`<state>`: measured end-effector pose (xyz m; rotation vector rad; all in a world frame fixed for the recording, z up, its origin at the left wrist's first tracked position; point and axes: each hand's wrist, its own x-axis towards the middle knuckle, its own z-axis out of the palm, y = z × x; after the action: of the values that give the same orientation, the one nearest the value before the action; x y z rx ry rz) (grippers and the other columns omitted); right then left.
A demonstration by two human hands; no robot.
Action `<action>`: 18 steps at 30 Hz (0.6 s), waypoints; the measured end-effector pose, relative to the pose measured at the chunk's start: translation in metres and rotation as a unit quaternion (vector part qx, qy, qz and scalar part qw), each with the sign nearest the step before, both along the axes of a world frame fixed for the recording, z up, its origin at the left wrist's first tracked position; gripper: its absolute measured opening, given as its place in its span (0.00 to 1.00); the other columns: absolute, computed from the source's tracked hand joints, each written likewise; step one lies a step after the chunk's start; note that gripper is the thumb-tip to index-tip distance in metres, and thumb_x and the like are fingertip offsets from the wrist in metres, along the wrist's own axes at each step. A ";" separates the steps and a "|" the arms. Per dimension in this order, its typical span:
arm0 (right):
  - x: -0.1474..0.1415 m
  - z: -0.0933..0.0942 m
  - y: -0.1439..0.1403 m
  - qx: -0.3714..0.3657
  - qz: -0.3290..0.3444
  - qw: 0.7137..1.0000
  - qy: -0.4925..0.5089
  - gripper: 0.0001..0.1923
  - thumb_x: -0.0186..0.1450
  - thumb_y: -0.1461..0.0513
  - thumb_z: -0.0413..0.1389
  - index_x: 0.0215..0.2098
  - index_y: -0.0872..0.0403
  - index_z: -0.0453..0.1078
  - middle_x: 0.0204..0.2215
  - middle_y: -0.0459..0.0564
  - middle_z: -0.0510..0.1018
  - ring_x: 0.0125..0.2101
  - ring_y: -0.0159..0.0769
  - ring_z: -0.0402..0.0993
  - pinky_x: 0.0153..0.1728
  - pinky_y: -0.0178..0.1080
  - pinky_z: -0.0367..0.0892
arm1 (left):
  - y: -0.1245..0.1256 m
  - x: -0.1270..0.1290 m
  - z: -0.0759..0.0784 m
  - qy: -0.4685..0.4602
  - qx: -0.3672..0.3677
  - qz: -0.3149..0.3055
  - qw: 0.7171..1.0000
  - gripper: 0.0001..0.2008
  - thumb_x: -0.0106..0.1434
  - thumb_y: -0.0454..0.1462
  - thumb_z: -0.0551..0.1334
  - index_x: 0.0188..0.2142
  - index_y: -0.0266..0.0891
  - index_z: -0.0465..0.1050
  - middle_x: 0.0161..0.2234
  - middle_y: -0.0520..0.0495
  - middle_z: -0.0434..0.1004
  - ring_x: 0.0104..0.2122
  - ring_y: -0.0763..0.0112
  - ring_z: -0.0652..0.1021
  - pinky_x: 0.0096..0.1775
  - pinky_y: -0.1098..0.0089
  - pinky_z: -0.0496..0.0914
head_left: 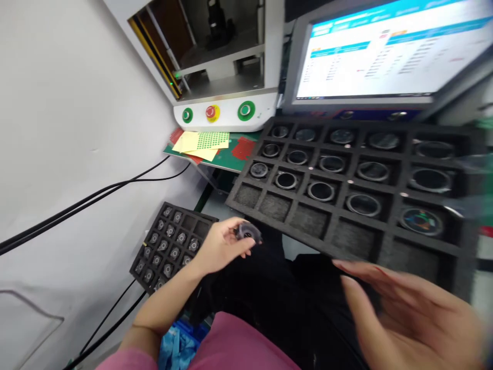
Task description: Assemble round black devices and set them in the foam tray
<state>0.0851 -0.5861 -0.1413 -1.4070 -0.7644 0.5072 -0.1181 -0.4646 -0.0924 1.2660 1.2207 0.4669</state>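
White wall and black cables fill your left side, and ahead a white machine (227, 110) with green and red buttons stands on the bench (227, 159) beside a lit monitor (381, 49).

Your large foam tray (346, 195) sits tilted in front of you, its near edge over your lap. Judging from how it lies, most of the work on it is done: the three far rows of pockets each hold a round ringed part, while the nearest row is mostly bare foam, with only the pocket at the right end filled. So about four or five pockets look left to fill.

Your left hand (219, 246) holds one small dark ring part (248, 234), pinched between thumb and fingertips, the grip narrow and closed on it. That part sits just below the tray's near left corner, close to the empty pockets but not yet over one. Below and left of that hand lies a smaller foam tray (169, 244), most of its pockets holding little dark pieces, a few at its far right corner bare.

Your right hand (408, 313) hovers open and flat, fingers spread, holding nothing, just under the large tray's near edge; it is blurred, so I cannot tell whether it touches the foam.
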 end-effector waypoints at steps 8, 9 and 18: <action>-0.018 0.027 0.008 0.028 0.006 1.000 0.006 0.21 0.57 0.70 0.66 0.45 0.51 0.66 0.41 0.46 0.76 0.40 0.31 0.80 0.45 0.34 0.76 | -0.025 0.066 0.007 -0.031 0.083 -0.214 0.973 0.11 0.59 0.36 0.64 0.42 0.36 0.76 0.29 0.51 0.75 0.26 0.76 0.73 0.29 0.77 0.68; -0.017 0.029 0.007 0.032 -0.012 0.999 0.008 0.21 0.57 0.71 0.66 0.44 0.51 0.67 0.40 0.45 0.76 0.39 0.30 0.80 0.45 0.33 0.76 | -0.026 0.069 0.008 -0.027 0.101 -0.219 0.970 0.11 0.59 0.36 0.64 0.42 0.36 0.76 0.29 0.51 0.75 0.26 0.76 0.73 0.29 0.77 0.68; -0.002 0.028 0.005 0.017 0.035 0.990 0.133 0.24 0.55 0.70 0.66 0.46 0.49 0.65 0.42 0.46 0.76 0.34 0.30 0.81 0.42 0.35 0.78 | -0.030 0.075 0.013 -0.026 0.154 -0.224 0.962 0.05 0.61 0.35 0.65 0.37 0.37 0.72 0.29 0.52 0.73 0.26 0.77 0.72 0.29 0.78 0.67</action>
<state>0.0834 -0.5811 -0.1138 -1.2529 -0.6046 0.7163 -0.0433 -0.4944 -0.0796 1.7322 0.7981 0.3605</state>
